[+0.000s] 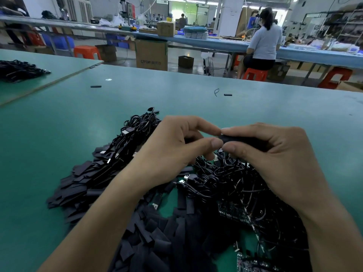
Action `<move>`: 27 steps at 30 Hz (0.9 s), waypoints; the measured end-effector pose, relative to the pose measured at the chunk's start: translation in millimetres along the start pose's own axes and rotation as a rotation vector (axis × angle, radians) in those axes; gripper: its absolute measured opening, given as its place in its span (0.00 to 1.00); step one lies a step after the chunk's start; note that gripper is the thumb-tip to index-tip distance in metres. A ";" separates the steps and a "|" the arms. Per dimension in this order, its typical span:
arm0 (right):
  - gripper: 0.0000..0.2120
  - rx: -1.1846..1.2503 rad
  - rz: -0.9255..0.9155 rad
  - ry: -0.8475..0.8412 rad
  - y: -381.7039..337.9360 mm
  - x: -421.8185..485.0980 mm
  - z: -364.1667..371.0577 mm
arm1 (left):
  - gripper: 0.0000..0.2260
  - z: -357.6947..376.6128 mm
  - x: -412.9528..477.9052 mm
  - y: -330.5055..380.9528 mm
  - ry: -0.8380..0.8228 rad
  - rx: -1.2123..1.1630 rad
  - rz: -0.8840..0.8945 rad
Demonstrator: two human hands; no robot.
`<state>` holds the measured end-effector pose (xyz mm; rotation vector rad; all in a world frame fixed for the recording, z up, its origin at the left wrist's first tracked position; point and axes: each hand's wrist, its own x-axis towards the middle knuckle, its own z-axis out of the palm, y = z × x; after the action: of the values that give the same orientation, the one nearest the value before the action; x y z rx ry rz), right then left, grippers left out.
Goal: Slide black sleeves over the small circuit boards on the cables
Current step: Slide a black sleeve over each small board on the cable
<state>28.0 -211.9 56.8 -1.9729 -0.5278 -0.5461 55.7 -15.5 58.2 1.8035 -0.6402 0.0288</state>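
Black sleeve at frame ctr: we note right hand pinching it, left hand fingertips closed at its end, above cable pile.

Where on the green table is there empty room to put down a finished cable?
Bare green table lies beyond the hands, between the cable pile and the far edge, apart from stray sleeves. The near left is bare too. Under the hands, flat sleeves and cables crowd everything.

Black sleeves, seemingly teal table.
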 end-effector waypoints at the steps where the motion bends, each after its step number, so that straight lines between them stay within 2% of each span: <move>1: 0.10 0.019 0.001 -0.002 0.0 -0.4 0.2 | 0.07 0.0 -0.5 0.2 0.004 -0.012 -0.011; 6: 0.08 0.088 0.046 0.035 3.6 -1.3 0.4 | 0.14 -0.9 1.1 -3.7 0.042 -0.077 -0.078; 11: 0.08 0.087 0.070 0.064 8.8 -0.8 -1.4 | 0.08 -3.7 1.5 -7.8 0.033 -0.033 -0.081; 18: 0.09 0.112 0.074 0.039 10.2 0.0 -1.1 | 0.06 -3.5 1.3 -5.3 0.056 0.084 -0.002; 27: 0.05 0.126 0.053 0.063 10.1 0.6 2.2 | 0.05 -3.4 1.4 -6.2 0.035 0.016 -0.002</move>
<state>34.6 -214.1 49.1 -1.8392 -0.4587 -0.5279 60.6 -11.8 54.4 1.8149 -0.6147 0.0638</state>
